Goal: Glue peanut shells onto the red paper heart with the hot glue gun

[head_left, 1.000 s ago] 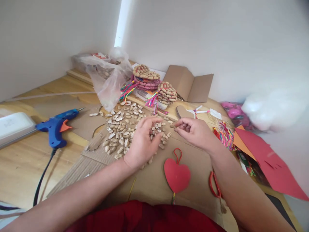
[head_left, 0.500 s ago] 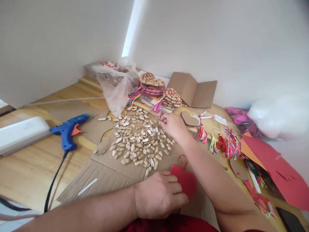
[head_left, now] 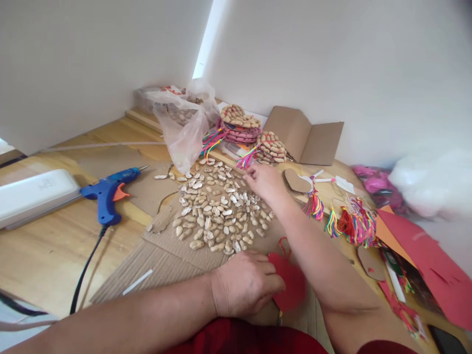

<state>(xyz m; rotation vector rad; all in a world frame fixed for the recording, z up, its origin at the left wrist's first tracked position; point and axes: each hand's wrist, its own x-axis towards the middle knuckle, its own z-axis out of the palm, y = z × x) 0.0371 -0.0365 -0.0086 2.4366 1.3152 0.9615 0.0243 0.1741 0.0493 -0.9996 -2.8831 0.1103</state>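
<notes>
My left hand rests near my body with its fingers curled over the left edge of a red paper heart that has a red loop on top. My right hand reaches over the far edge of a spread of peanut shell halves lying on a brown cardboard sheet. Its fingertips are bunched together close to a multicoloured tassel; whether they pinch anything is hidden.
A blue glue gun with a black cord lies at the left, beside a white box. Behind the shells are a plastic bag, shell-covered hearts, folded cardboard, loose tassels and red paper.
My left hand left the shell pile and came back onto the red heart. My right hand reached forward to the pile's far edge. The view shifted a little.
</notes>
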